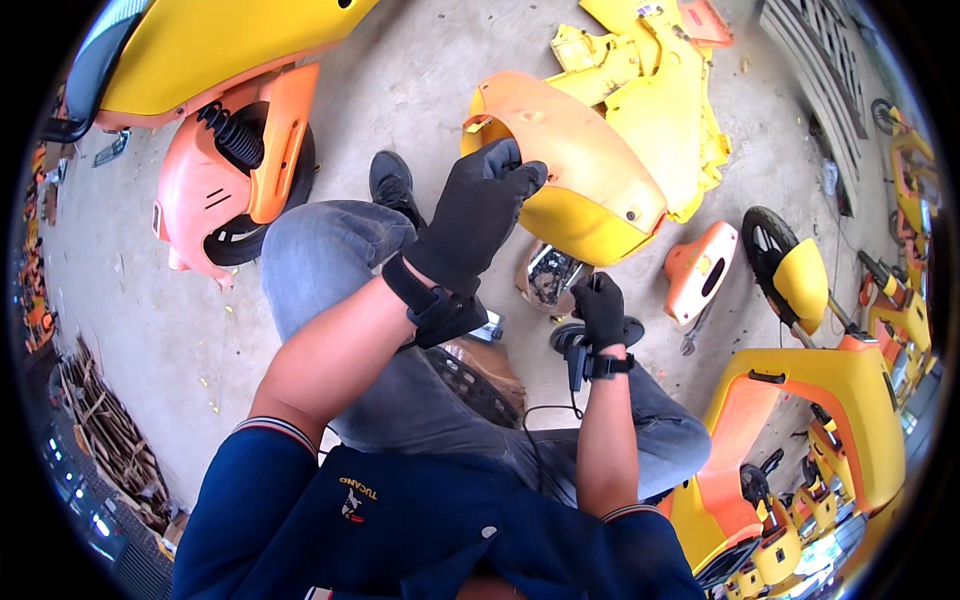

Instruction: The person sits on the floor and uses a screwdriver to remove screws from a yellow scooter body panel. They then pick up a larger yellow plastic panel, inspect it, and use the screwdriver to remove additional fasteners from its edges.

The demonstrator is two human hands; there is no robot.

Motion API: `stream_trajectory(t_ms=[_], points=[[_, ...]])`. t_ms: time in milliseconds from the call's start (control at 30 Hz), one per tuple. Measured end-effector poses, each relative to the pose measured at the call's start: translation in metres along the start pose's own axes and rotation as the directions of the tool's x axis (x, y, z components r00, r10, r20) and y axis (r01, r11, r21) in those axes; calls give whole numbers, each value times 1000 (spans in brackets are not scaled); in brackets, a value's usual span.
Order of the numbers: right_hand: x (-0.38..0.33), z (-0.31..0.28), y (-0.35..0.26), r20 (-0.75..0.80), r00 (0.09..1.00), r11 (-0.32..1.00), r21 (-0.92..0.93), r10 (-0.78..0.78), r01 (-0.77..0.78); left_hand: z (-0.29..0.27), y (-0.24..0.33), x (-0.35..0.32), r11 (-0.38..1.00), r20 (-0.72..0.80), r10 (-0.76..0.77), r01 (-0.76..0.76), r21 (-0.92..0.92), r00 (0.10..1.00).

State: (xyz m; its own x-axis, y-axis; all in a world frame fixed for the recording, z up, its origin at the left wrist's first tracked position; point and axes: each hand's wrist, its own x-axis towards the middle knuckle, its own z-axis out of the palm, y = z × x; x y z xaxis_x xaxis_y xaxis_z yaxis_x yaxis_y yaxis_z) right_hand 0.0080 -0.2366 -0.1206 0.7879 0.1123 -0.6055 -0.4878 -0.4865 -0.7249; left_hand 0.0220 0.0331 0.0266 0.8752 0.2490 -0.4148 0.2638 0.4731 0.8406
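My left hand (478,210), in a black glove, is closed over the near left rim of an orange-and-yellow scooter body panel (580,150). The panel is a hollow curved shell, tilted with its opening toward the hand. Lower and to the right, my gloved right hand (600,312) is closed near the panel's lower edge. What its fingers hold, if anything, cannot be made out. Between the hands, a container of small dark and shiny parts (552,275) is on the floor, partly under the panel.
A large yellow panel (665,130) lies beyond the shell. To the right are an orange-white part (700,272), a wrench (692,335) and a wheel with yellow fender (785,265). Scooters stand at left (235,170) and lower right (820,390). Wooden sticks (115,430) are piled at left.
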Motion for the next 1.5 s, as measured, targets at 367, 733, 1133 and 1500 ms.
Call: stream_trajectory(t_ms=[367,733,1133,1500], points=[[-120,-40,-141,-116,946,952,-12,-304,304,3,-20,2,989,127,48,-65,134,991],[-86,-22,-205,133,684,611,-353,-717,709,9,-25,-4,978,349,58,-123,168,935],[-73,-23,-202,140,706,619,-384,-695,685,11,-26,-5,982,444,60,-133,136,894],[-77,-26,-206,160,778,677,-406,-608,613,12,-22,-9,976,461,42,-134,170,887]])
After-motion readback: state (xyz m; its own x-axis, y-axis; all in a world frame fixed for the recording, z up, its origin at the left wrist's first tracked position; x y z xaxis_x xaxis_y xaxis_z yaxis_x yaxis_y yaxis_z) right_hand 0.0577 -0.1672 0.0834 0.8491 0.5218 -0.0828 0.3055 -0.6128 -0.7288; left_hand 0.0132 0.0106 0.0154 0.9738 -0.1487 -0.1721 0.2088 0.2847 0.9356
